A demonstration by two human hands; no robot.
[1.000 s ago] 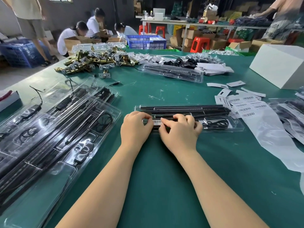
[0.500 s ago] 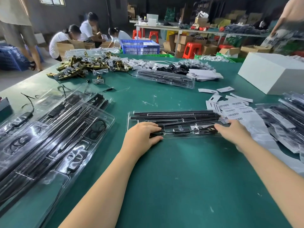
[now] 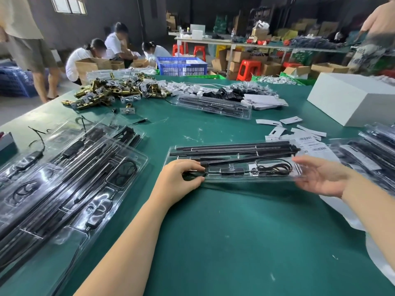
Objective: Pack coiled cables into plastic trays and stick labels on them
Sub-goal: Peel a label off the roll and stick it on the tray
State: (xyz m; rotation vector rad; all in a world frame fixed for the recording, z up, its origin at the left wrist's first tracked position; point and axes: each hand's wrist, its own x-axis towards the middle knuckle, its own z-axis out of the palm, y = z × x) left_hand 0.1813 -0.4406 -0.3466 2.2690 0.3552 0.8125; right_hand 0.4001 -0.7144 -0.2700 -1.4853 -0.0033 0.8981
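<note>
The left hand (image 3: 181, 178) is gripping the near left end of the clear plastic blister tray (image 3: 233, 165), its fingers curled over a black part at that corner, while the right hand (image 3: 320, 178) is taking the tray's right end, palm up with fingers spread and only loosely bent, thumb near the rim; I cannot tell whether it is really clamping. The tray is lying on the green table (image 3: 213, 242) directly ahead, carrying long black rods (image 3: 233, 148) along its far side and a coiled black cable (image 3: 272, 168) in its near right pocket. To do this well, I judge both ends should be lifted evenly, keeping the thin tray level so nothing slips from its pockets. Just beyond the right end, white barcode labels (image 3: 307, 142) are lying ready. Left, a stack of filled clear trays (image 3: 64, 178) is waiting.
</note>
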